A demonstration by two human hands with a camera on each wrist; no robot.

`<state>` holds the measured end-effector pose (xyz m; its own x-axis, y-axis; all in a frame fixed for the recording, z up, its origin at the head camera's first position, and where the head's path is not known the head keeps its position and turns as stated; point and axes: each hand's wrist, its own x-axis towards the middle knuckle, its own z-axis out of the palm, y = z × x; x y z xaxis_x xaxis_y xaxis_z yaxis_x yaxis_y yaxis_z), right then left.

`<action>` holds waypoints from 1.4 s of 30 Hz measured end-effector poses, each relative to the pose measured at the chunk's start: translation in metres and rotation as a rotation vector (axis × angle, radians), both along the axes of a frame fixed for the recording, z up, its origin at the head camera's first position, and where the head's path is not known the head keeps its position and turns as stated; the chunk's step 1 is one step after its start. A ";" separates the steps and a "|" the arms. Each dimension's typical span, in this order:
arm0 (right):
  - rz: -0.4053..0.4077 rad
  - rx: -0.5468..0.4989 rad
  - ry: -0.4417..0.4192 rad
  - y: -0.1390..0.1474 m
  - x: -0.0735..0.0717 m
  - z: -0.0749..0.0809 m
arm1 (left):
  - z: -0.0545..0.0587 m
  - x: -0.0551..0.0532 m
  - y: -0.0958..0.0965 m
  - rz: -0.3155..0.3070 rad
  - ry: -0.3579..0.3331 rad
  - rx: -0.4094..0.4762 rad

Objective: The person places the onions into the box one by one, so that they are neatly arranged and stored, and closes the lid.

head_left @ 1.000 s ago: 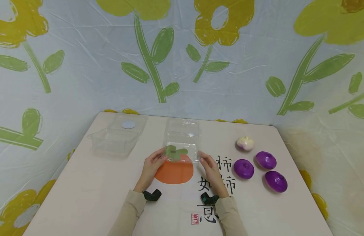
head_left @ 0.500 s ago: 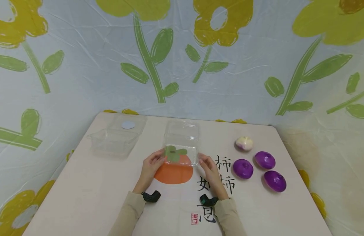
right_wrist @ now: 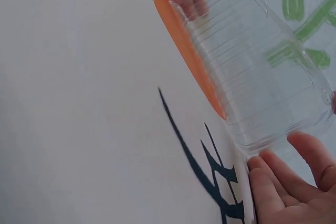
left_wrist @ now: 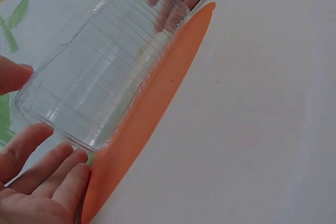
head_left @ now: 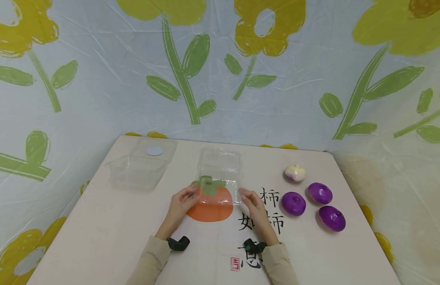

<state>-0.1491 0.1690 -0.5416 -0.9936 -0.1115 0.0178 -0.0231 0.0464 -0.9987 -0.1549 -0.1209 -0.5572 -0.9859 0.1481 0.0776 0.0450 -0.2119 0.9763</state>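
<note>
Head view's got the left hand (head_left: 182,202) and right hand (head_left: 253,202), each grip clamped on opposite ends of the middle box (head_left: 220,191), probably so it doesn't twist.

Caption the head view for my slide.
Left hand and right hand hold an open clear box; another box stands left, four bulbs right.

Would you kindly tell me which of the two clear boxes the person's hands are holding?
The middle box: the left hand and right hand hold its ends. The left box carries a white sticker, and neither hand touches it.
</note>
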 end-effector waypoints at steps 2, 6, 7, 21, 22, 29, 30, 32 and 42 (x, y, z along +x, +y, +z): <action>0.004 0.005 -0.004 0.001 0.001 0.000 | 0.000 0.001 -0.002 -0.007 -0.004 -0.012; 0.009 0.021 -0.005 0.004 0.002 -0.003 | 0.000 0.003 -0.004 -0.016 0.001 -0.030; 0.010 0.024 -0.009 0.004 0.003 -0.003 | 0.000 0.004 -0.005 -0.019 0.005 -0.037; 0.024 -0.016 -0.070 0.010 0.014 -0.003 | -0.006 0.011 -0.013 -0.114 0.103 -0.077; 0.023 -0.016 -0.067 0.010 0.014 -0.003 | -0.007 0.010 -0.014 -0.114 0.107 -0.082; 0.009 -0.024 -0.031 0.010 0.014 -0.005 | -0.008 0.010 -0.013 -0.106 0.127 -0.069; 0.009 -0.025 -0.024 0.010 0.014 -0.005 | -0.008 0.010 -0.013 -0.103 0.130 -0.066; 0.008 -0.023 -0.013 0.010 0.015 -0.005 | -0.007 0.010 -0.013 -0.097 0.129 -0.056; 0.000 -0.018 -0.011 0.008 0.016 -0.003 | -0.008 0.011 -0.012 -0.073 0.158 -0.081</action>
